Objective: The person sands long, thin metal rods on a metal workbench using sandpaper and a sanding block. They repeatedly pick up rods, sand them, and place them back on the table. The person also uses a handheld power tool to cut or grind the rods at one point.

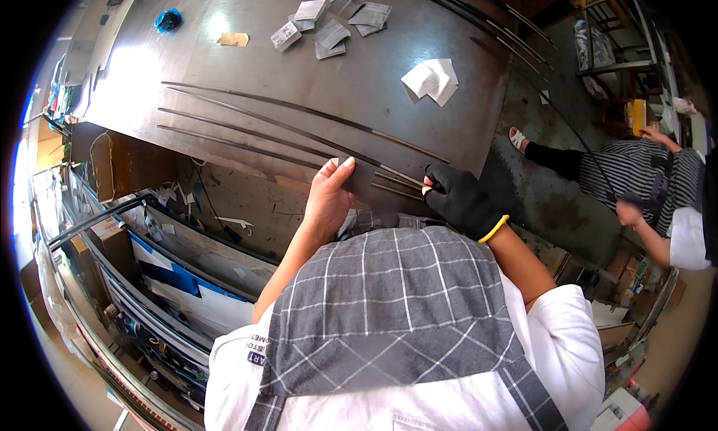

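Our bare left hand (327, 199) presses fingertips on a thin metal strip (299, 132) lying across the worktop (247, 65); our gloved right hand (460, 199) has its grip closed, pinching the strip's near end.

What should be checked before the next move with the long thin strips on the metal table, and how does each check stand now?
1. Left hand on a strip: ok, bare fingertips rest on the near end of a thin dark strip.
2. Right hand on the strip ends: ok, the black-gloved fingers pinch them at the table edge.
3. Strips lying separate: ok, they fan out across the metal table.
4. Small paper packets away from the strips: ok, at the far side.
5. Nearby person away from the strips: ok, off to the right.
6. Grip firmness: cannot tell.
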`<state>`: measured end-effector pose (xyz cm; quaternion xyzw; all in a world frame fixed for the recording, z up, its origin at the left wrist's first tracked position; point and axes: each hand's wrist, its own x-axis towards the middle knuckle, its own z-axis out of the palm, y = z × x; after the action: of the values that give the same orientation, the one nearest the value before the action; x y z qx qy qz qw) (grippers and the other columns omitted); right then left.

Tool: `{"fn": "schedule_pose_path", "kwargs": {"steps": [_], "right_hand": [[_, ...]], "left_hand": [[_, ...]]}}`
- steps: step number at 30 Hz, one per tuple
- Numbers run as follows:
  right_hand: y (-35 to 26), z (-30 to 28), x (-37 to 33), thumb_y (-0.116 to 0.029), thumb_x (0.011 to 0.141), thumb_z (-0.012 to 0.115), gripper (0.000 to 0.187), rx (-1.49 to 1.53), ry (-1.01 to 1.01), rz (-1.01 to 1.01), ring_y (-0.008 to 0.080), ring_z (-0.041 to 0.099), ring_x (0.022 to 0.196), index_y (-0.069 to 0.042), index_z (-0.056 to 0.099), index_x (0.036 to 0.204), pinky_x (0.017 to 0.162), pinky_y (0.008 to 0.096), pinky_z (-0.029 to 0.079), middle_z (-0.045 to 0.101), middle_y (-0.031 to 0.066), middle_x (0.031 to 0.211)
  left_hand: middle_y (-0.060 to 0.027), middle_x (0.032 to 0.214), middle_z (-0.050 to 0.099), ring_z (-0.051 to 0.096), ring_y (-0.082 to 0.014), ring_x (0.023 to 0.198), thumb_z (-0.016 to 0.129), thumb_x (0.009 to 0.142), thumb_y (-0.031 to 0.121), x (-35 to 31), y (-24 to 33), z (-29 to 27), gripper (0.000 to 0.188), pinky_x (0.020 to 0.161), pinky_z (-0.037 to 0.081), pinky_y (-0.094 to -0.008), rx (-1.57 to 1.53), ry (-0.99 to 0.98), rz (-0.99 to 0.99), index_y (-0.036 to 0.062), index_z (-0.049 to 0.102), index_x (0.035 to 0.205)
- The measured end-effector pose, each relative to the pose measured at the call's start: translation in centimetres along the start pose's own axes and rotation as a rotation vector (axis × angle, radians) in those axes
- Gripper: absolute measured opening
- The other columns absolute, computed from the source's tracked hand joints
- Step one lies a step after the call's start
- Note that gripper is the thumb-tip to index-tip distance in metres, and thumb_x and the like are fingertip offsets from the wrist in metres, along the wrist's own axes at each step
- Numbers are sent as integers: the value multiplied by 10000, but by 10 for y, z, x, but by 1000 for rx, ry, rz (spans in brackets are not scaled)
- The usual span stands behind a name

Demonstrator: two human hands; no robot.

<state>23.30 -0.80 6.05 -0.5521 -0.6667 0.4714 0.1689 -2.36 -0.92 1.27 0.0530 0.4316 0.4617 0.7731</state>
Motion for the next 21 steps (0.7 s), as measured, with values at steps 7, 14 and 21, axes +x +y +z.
{"fn": "schedule_pose_path", "kwargs": {"steps": [7, 14, 21], "right_hand": [[-1, 0, 0, -210, 790, 645, 218, -23, -6, 19, 362, 642, 772, -17, 591, 878, 673, 405, 494, 640, 195, 810], [-2, 0, 1, -206, 785, 638, 215, -22, -13, 21, 362, 640, 778, -18, 592, 878, 679, 405, 493, 638, 197, 812], [-6, -3, 1, -203, 787, 635, 216, -22, -20, 22, 370, 633, 777, -14, 588, 879, 678, 410, 488, 634, 198, 813]], "left_hand": [[-25, 851, 632, 615, -119, 756, 661, 927, 137, 9, -1, 7, 145, 706, 563, -316, 21, 68, 31, 92, 553, 843], [-22, 822, 624, 609, -114, 742, 667, 925, 150, 10, 0, 9, 195, 683, 557, -313, 34, 62, 13, 101, 537, 787], [-21, 823, 647, 621, -110, 750, 664, 931, 176, 10, 3, 9, 216, 706, 552, -299, 21, 6, -29, 112, 544, 764]]}}
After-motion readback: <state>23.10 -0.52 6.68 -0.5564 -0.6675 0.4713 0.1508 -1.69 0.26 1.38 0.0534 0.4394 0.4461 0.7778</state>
